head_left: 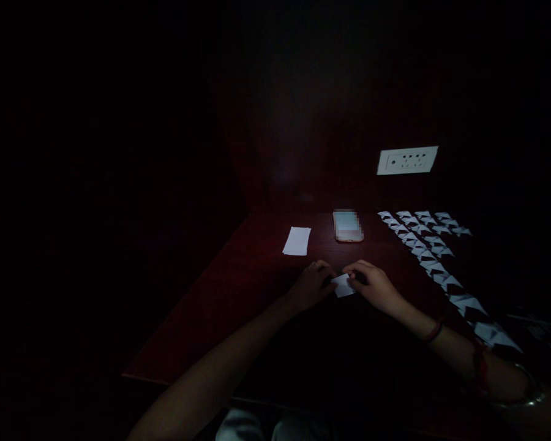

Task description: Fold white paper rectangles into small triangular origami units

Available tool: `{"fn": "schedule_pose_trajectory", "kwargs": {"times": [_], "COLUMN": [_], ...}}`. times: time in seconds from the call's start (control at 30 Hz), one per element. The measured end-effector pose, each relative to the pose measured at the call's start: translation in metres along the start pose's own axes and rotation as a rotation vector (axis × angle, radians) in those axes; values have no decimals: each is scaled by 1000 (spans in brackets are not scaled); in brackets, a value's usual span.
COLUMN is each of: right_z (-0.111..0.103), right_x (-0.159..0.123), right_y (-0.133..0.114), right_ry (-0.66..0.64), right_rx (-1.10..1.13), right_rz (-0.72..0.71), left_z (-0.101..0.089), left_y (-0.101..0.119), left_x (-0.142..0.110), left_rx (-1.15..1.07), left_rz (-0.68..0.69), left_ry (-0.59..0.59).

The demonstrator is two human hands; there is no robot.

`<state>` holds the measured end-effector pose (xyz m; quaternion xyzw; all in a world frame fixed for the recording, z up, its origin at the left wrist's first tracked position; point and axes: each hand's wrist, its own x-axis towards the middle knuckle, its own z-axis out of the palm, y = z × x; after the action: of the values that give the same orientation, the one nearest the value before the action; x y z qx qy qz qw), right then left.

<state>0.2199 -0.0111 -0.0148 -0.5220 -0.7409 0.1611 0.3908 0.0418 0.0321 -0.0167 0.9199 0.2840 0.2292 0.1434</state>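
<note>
A small piece of white paper (pixel 344 286) is between my two hands, low over the dark red table (pixel 239 288). From its left side my left hand (pixel 313 286) grips the edge, fingers curled. My right hand (pixel 373 284) pinches the paper's right side with thumb and fingers. Whether the sheet carries a fold is too dark to tell. Beyond my left hand lies a stack of white paper (pixel 297 241). To the right, rows of folded white paper pieces (pixel 434 267) run along the table.
A phone (pixel 348 225) with a blurred screen lies past my hands. On the wall behind is a white socket panel (pixel 408 160). The table's left edge slants toward me, and much of the surroundings is in darkness.
</note>
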Motion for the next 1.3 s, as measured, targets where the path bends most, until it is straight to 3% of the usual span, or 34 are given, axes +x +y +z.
{"fn": "schedule_pose_trajectory", "kwargs": {"times": [1.3], "right_z": [-3], "right_x": [-1], "right_y": [-4], "right_ry": [-21], "right_rx": [33], "right_rz": [-2], "left_z": [-2], "left_y": [1], "left_x": [3], "left_rx": [-29], "left_rz": [8], "left_ry": [17]}}
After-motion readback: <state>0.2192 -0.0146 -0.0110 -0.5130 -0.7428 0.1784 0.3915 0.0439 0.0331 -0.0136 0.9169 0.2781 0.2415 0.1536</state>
